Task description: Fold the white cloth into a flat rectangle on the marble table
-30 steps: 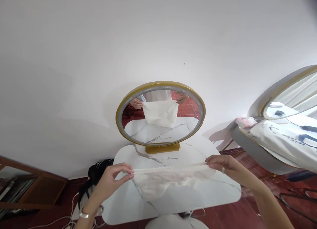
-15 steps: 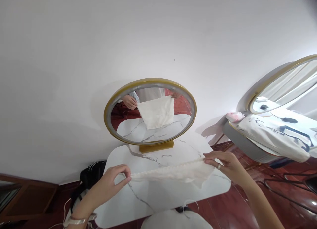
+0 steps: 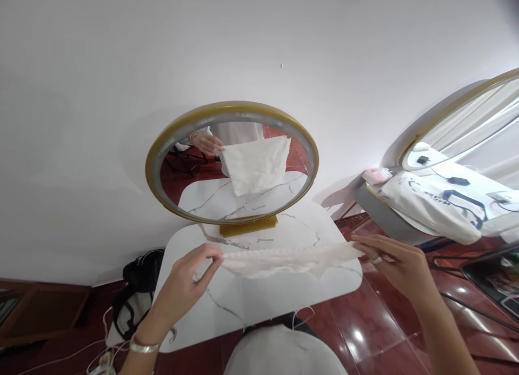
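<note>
A thin white cloth [image 3: 284,260] is stretched between my two hands above the white marble-patterned table [image 3: 227,315]. My left hand [image 3: 192,275] pinches one corner between thumb and fingertips. At the opposite corner, my right hand [image 3: 395,261], with a ring on one finger, grips the cloth the same way. The upper edge is pulled nearly straight and looks scalloped; the rest hangs toward the tabletop. Behind the cloth stands a round gold-framed mirror [image 3: 233,172], which reflects the cloth spread as a rough square, with one hand at its corner.
To the right, a second table carries a white printed cloth bag [image 3: 432,205], a pink-and-white packet [image 3: 377,175] and another gold-framed mirror [image 3: 466,126]. A black bag [image 3: 144,269] and white cables lie at the lower left. A pale round seat [image 3: 284,353] is below the table's front edge.
My right hand has moved outward to the right, and the cloth is drawn wider and straighter. Both hands sit slightly higher in view. The camera has shifted, so the mirror appears higher and further left.
</note>
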The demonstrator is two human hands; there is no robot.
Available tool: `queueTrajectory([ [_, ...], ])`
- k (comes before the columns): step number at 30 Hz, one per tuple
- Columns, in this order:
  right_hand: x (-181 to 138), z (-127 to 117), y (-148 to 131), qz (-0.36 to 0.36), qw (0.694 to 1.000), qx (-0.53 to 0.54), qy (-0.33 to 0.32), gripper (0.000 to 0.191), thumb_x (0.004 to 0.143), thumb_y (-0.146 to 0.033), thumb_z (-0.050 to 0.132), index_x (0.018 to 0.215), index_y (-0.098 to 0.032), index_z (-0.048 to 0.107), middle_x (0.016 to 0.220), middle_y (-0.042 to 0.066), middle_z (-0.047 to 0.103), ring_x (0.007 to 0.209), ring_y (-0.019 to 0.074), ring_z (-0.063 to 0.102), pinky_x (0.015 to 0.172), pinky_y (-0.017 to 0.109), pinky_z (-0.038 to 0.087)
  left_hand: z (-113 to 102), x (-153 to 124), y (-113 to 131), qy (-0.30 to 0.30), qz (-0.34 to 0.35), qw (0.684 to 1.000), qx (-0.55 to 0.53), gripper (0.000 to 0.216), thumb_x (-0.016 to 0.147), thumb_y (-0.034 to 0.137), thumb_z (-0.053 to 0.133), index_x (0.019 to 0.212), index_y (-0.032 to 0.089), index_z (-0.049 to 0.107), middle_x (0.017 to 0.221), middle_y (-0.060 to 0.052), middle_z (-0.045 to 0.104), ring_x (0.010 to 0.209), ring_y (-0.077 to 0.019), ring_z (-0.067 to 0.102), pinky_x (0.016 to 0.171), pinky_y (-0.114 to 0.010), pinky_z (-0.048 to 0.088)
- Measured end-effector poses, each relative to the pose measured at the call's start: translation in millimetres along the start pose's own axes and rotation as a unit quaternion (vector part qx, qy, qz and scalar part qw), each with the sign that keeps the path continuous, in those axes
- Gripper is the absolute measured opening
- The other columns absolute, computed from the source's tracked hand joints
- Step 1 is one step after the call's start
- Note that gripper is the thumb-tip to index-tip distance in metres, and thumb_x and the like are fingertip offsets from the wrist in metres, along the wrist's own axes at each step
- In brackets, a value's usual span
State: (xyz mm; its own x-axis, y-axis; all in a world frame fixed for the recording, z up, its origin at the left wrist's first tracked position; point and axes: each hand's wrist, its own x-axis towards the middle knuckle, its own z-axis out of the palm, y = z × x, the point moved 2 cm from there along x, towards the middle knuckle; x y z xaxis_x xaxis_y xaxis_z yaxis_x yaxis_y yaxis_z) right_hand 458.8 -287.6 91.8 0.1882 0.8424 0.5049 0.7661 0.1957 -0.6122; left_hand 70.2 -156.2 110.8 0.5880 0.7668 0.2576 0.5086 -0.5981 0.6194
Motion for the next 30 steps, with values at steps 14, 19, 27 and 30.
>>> queueTrajectory([
  [14, -39.1, -58.6, 41.6, 0.243, 0.967, 0.052, -0.059, 0.028, 0.078, -0.043, 0.068, 0.101, -0.026, 0.07, 0.068, 0.002, 0.068, 0.054, 0.0156, 0.061, 0.049, 0.025, 0.054, 43.9, 16.3, 34.4, -0.255, -0.104, 0.954, -0.114, 0.032, 0.096, 0.036, 0.036, 0.086, 0.026, 0.064, 0.089, 0.0, 0.059, 0.069, -0.0111, 0.055, 0.07, -0.022, 0.048],
  [19, 34.5, 3.0, 124.7, 0.258, 0.96, 0.082, -0.078, 0.048, 0.076, -0.06, 0.063, 0.097, -0.017, 0.068, 0.063, 0.005, 0.067, 0.056, 0.0168, 0.063, 0.056, 0.029, 0.054, 119.1, 80.6, 11.2, -0.13, -0.122, 0.982, 0.067, 0.038, 0.095, 0.024, 0.026, 0.105, 0.021, 0.062, 0.105, -0.006, 0.058, 0.082, -0.017, 0.062, 0.074, -0.031, 0.052],
  [27, -28.8, 141.7, 173.9, 0.188, 0.982, -0.005, -0.027, 0.05, 0.09, -0.053, 0.048, 0.127, -0.02, 0.053, 0.132, 0.016, 0.056, 0.123, 0.028, 0.052, 0.099, 0.049, 0.046, 299.8, 50.6, -40.9, 0.024, -0.098, 0.981, 0.166, 0.049, 0.095, 0.027, 0.036, 0.143, 0.02, 0.035, 0.156, -0.015, 0.022, 0.142, -0.0321, 0.026, 0.104, -0.048, 0.042],
  [30, -48.1, 190.3, 170.6, 0.143, 0.985, -0.049, -0.088, 0.047, 0.096, -0.046, 0.036, 0.136, -0.022, 0.046, 0.143, 0.014, 0.046, 0.136, 0.027, 0.037, 0.107, 0.05, 0.038, 335.1, 61.4, -60.5, 0.058, -0.062, 0.979, 0.186, 0.057, 0.095, 0.023, 0.035, 0.15, 0.024, 0.019, 0.157, -0.012, 0.021, 0.143, -0.0297, 0.023, 0.105, -0.049, 0.041],
])
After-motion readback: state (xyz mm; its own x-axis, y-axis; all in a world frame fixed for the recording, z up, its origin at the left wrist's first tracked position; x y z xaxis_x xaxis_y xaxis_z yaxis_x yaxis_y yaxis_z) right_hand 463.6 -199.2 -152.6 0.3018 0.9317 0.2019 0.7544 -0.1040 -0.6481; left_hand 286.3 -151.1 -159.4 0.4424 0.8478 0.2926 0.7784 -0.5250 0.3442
